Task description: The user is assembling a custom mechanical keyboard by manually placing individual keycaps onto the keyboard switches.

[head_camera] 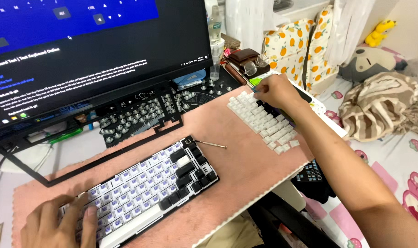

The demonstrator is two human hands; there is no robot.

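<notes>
A compact keyboard (149, 188) lies on a pink mat (236, 156); most switches are bare, with some black and white keycaps on its right side. My left hand (57, 222) rests flat on the keyboard's left end, fingers spread. My right hand (275, 89) reaches to the far right, fingers pinched at the upper edge of a cluster of loose white keycaps (262, 121) on the mat. I cannot tell whether it holds a keycap.
A large monitor (89, 50) stands behind the mat. A black frame with several small round parts (140, 117) lies below it. A thin metal tool (211, 144) lies on the mat. Glasses on a brown case (248, 59), bottles, and a bed with plush toys are to the right.
</notes>
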